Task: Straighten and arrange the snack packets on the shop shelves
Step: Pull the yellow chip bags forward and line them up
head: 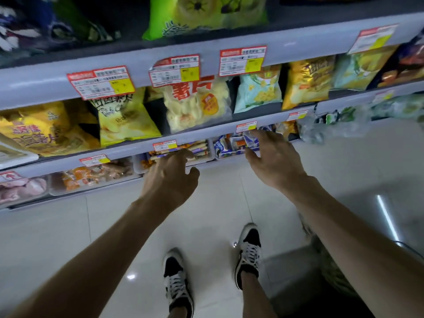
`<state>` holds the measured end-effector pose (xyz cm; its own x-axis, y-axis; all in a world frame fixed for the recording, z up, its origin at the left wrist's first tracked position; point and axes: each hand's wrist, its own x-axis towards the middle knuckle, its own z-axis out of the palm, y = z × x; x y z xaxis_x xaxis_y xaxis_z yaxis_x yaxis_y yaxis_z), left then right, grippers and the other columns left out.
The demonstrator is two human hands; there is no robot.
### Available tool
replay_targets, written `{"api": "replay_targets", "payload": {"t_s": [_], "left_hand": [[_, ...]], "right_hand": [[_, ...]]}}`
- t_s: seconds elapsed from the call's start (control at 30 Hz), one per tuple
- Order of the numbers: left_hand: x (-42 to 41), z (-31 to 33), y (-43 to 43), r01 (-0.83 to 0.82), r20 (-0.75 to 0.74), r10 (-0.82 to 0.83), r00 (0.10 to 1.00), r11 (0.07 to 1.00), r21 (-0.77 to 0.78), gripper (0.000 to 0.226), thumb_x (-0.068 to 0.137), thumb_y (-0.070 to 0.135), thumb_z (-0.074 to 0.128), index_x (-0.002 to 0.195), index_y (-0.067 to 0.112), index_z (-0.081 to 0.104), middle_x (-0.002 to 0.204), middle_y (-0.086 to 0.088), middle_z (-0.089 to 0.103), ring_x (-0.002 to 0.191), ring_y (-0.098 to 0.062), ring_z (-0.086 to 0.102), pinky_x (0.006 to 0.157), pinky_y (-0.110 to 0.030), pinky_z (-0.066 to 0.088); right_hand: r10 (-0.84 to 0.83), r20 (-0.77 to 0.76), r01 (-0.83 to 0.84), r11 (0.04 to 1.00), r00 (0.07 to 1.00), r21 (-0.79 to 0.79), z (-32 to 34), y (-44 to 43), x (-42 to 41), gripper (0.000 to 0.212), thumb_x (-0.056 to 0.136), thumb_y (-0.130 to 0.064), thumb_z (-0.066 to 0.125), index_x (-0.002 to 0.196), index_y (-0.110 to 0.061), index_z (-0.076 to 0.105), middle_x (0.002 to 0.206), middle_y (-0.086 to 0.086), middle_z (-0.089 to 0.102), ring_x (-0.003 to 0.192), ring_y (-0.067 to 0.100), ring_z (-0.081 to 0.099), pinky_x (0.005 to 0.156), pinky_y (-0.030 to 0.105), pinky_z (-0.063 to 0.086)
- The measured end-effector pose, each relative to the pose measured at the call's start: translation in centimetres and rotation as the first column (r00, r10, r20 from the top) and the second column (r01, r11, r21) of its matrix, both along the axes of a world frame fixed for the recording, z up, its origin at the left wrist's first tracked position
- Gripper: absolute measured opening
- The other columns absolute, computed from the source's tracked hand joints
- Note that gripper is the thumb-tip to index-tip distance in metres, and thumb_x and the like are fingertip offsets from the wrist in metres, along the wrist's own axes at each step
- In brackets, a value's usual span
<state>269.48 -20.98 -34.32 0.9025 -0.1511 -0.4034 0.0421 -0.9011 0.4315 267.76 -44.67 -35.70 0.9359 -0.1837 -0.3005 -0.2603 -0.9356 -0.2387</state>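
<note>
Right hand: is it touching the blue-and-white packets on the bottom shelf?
Cannot tell. In the head view the right hand overlaps the blue-and-white packets at its fingertips, but blur hides contact or gap.

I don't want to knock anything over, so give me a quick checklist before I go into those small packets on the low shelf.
1. Left hand free: ok, open, holding nothing.
2. Right hand free: ok, open too.
3. Blue-and-white packets straight: not ok, jumbled.
4. Stick packets straight: cannot tell, partly hidden by the shelf edge.
5. Yellow chip bag above upright: not ok, leaning.
</note>
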Motion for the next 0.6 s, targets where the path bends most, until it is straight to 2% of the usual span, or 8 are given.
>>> {"api": "replay_targets", "payload": {"t_s": [0.17,0.33,0.47,0.6], "left_hand": [[2.0,-0.5,-7.0,-0.049,0.033,0.049,0.998,0.999,-0.004,0.036,0.096,0.032,0.062,0.132,0.034,0.064,0.131,-0.003,0.072,0.121,-0.037,0.064,0.093,-0.042,0.053],[3.3,-1.5,-14.2,-0.073,0.046,0.08,0.996,0.987,-0.14,0.041,0.095,0.032,0.065,0.136,0.026,0.064,0.132,-0.005,0.072,0.117,-0.035,0.068,0.098,-0.046,0.055],[4.6,-2.5,-20.1,-0.036,0.042,0.043,0.998,0.985,-0.168,0.057,0.082,0.045,0.056,0.135,0.025,0.063,0.128,-0.005,0.072,0.113,-0.036,0.068,0.096,-0.046,0.056],[6.3,-3.9,-25.6,0.021,0.106,-0.007,0.994,0.991,-0.136,0.048,0.093,0.029,0.065,0.14,0.019,0.06,0.129,-0.012,0.071,0.118,-0.042,0.064,0.094,-0.045,0.053]], "right_hand": [[-0.035,0.012,0.035,0.999,0.999,0.014,-0.7,-6.9,0.8,0.046,0.101,-0.038,0.056,0.143,-0.02,0.052,0.136,0.009,0.061,0.129,0.031,0.051,0.101,0.043,0.045],[-0.131,0.029,0.13,0.991,0.991,0.032,-1.6,-13.8,2.0,0.048,0.102,-0.037,0.055,0.146,-0.018,0.05,0.138,0.011,0.06,0.132,0.034,0.05,0.103,0.046,0.045],[-0.156,0.049,0.155,0.988,0.987,0.02,-2.3,-18.6,3.6,0.052,0.1,-0.037,0.056,0.146,-0.014,0.049,0.138,0.015,0.058,0.131,0.038,0.05,0.1,0.048,0.046],[-0.203,0.032,0.203,0.979,0.979,-0.003,-2.7,-23.2,5.1,0.054,0.1,-0.04,0.057,0.146,-0.013,0.048,0.143,0.015,0.055,0.135,0.037,0.046,0.103,0.048,0.044]]}}
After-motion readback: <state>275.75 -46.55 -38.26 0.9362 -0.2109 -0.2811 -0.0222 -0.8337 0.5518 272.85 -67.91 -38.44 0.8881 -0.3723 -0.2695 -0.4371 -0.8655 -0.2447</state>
